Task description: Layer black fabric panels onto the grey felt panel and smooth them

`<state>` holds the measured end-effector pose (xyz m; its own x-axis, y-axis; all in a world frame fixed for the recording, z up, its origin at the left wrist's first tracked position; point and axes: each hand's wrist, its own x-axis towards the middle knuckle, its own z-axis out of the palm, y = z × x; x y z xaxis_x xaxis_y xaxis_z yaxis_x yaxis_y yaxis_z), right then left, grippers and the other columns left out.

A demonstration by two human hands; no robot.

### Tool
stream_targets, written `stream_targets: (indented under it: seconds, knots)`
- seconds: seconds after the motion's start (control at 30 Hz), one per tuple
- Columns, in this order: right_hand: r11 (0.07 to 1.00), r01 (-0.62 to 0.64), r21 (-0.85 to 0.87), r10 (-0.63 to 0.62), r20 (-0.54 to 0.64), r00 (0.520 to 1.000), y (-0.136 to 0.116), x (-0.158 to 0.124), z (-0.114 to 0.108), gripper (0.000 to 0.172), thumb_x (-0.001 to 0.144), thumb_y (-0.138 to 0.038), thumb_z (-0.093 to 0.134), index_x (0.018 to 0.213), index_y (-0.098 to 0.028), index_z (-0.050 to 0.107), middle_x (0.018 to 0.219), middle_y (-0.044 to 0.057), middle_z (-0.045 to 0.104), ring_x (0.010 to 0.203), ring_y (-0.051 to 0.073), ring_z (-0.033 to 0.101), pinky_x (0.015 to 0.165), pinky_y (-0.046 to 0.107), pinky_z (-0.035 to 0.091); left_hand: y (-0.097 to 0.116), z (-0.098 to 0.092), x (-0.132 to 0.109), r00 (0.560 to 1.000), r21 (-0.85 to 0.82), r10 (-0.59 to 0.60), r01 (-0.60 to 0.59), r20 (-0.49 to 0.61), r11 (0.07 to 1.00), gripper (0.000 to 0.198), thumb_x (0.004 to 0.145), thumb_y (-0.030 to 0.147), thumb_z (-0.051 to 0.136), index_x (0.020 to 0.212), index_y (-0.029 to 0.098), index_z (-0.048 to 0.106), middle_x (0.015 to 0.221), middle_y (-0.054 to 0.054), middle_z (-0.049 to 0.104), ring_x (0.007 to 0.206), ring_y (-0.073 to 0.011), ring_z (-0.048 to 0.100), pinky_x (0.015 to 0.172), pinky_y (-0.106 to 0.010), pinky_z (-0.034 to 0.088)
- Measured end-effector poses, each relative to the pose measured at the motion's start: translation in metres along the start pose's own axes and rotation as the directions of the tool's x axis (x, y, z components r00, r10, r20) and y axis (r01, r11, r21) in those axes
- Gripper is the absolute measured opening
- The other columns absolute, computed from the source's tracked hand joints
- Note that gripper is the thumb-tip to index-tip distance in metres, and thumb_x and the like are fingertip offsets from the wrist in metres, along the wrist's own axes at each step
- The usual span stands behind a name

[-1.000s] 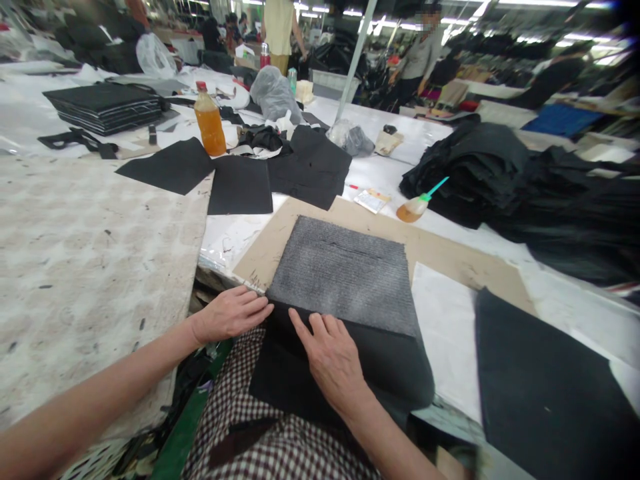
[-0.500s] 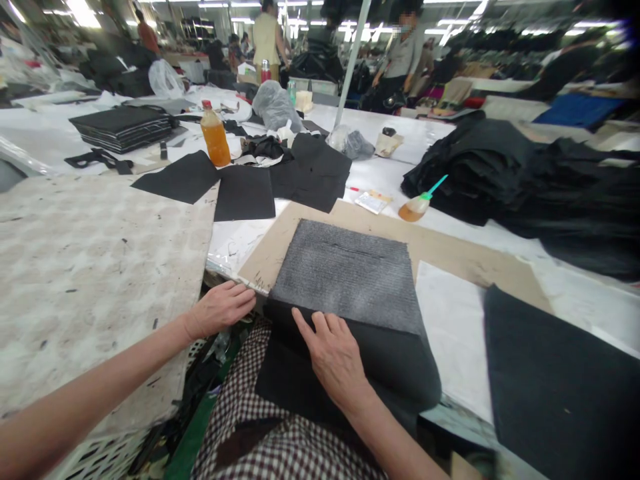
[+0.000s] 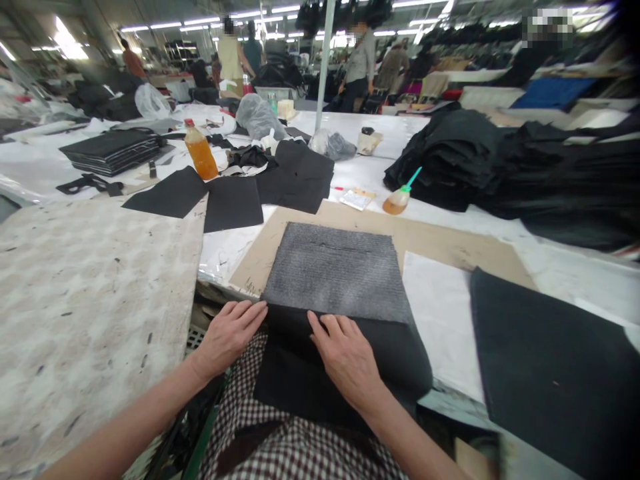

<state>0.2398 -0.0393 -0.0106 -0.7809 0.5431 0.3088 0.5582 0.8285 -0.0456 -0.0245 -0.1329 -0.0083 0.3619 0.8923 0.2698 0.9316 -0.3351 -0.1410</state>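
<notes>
A dark fabric piece with a ribbed grey underside (image 3: 335, 273) lies at the table's front edge. Its plain black part is folded along the near side and hangs down over the edge toward my lap. At the left end of that fold rest the fingertips of my left hand (image 3: 233, 333), fingers stretched out and its thumb hidden. My right hand (image 3: 347, 353) lies on the middle of the fold, palm down, fingers extended and slightly bent on the black part. Beneath the fabric is a tan board (image 3: 445, 243).
A padded, stained pale board (image 3: 100, 293) is at left. Black panels (image 3: 545, 360) lie right and ahead. Farther back are an amber bottle (image 3: 201, 152), an oil bottle with a green spout (image 3: 397, 200), a stack of black pieces (image 3: 113, 148) and a fabric heap (image 3: 465, 160).
My left hand has moved right to the left end of the fold. My right hand's fingers have drawn closer together on the fold. The camera view has shifted slightly.
</notes>
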Motion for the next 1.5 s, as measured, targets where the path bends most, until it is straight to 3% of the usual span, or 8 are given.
stream_targets:
  seconds: [0.13,0.37,0.57,0.8,0.93,1.17,1.3,1.5]
  knots:
    - [0.999,-0.032,-0.014,0.032,-0.012,0.999,0.017,-0.015,-0.004,0.042,0.095,-0.023,0.060,0.136,-0.013,0.054,0.109,0.011,0.059,0.100,0.025,0.053,0.086,0.041,0.046,-0.004,-0.002,-0.002,0.981,-0.160,-0.191,0.183,-0.032,0.970,0.026,0.094,0.011,0.047,0.114,0.017,0.064,0.129,-0.011,0.059,0.119,-0.0280,0.052,0.098,-0.044,0.044]
    - [0.997,-0.056,0.060,0.060,-0.060,0.996,0.005,0.006,-0.012,0.020,0.099,-0.024,0.054,0.110,-0.013,0.065,0.107,0.012,0.060,0.099,0.024,0.053,0.088,0.040,0.045,-0.002,0.010,0.007,0.824,-0.571,-0.564,0.486,0.048,0.662,0.032,0.090,0.031,0.065,0.118,0.021,0.056,0.096,-0.002,0.061,0.083,-0.0167,0.060,0.079,-0.032,0.051]
    - [0.976,0.072,0.204,-0.058,-0.074,0.996,-0.026,0.040,-0.008,0.024,0.098,-0.018,0.053,0.121,-0.016,0.061,0.112,0.010,0.060,0.100,0.022,0.053,0.087,0.037,0.044,-0.006,0.024,0.005,0.793,-0.716,-0.590,0.500,0.153,0.487,0.026,0.086,0.027,0.067,0.110,0.020,0.060,0.082,0.003,0.059,0.072,-0.0132,0.057,0.069,-0.026,0.048]
    - [0.957,0.148,0.249,-0.143,-0.040,0.989,-0.037,0.063,0.000,0.027,0.095,-0.018,0.059,0.122,-0.018,0.060,0.109,0.009,0.059,0.100,0.022,0.051,0.085,0.036,0.041,-0.015,0.008,-0.003,0.842,-0.741,-0.533,0.410,0.084,0.531,0.005,0.088,0.022,0.063,0.084,0.018,0.062,0.087,-0.001,0.058,0.080,-0.0144,0.056,0.069,-0.025,0.046]
    - [0.965,0.137,0.224,-0.138,-0.009,0.990,-0.038,0.069,0.005,0.020,0.094,-0.021,0.063,0.114,-0.019,0.062,0.101,0.006,0.058,0.095,0.021,0.050,0.082,0.035,0.039,-0.012,-0.002,-0.005,0.861,-0.754,-0.504,0.373,0.064,0.541,0.002,0.088,0.018,0.060,0.086,0.018,0.061,0.107,-0.006,0.059,0.095,-0.0170,0.056,0.073,-0.027,0.047]
    - [0.948,0.120,0.294,-0.133,0.024,0.991,-0.036,0.071,0.007,0.004,0.092,-0.018,0.064,0.089,-0.018,0.061,0.092,0.004,0.058,0.090,0.018,0.051,0.079,0.032,0.038,-0.003,0.005,-0.010,0.818,-0.761,-0.548,0.465,0.174,0.453,0.019,0.087,0.017,0.061,0.106,0.021,0.059,0.100,-0.002,0.064,0.091,-0.0165,0.059,0.079,-0.030,0.047]
    - [0.786,-0.018,0.618,-0.078,0.127,0.989,-0.027,0.071,-0.007,0.008,0.096,-0.019,0.056,0.089,-0.019,0.059,0.088,0.000,0.061,0.084,0.015,0.055,0.077,0.029,0.039,-0.003,-0.003,-0.012,0.835,-0.806,-0.514,0.434,0.193,0.402,0.044,0.084,0.024,0.069,0.127,0.023,0.055,0.110,-0.005,0.065,0.098,-0.0187,0.061,0.081,-0.031,0.049]
    - [0.450,-0.245,0.859,-0.053,0.299,0.953,-0.011,0.070,-0.035,0.014,0.098,-0.028,0.051,0.092,-0.020,0.060,0.083,-0.003,0.063,0.078,0.013,0.057,0.073,0.026,0.041,0.009,-0.027,-0.003,0.862,-0.912,-0.428,0.372,0.270,0.174,0.018,0.094,0.035,0.060,0.098,0.020,0.069,0.099,-0.004,0.066,0.098,-0.0183,0.059,0.092,-0.033,0.048]
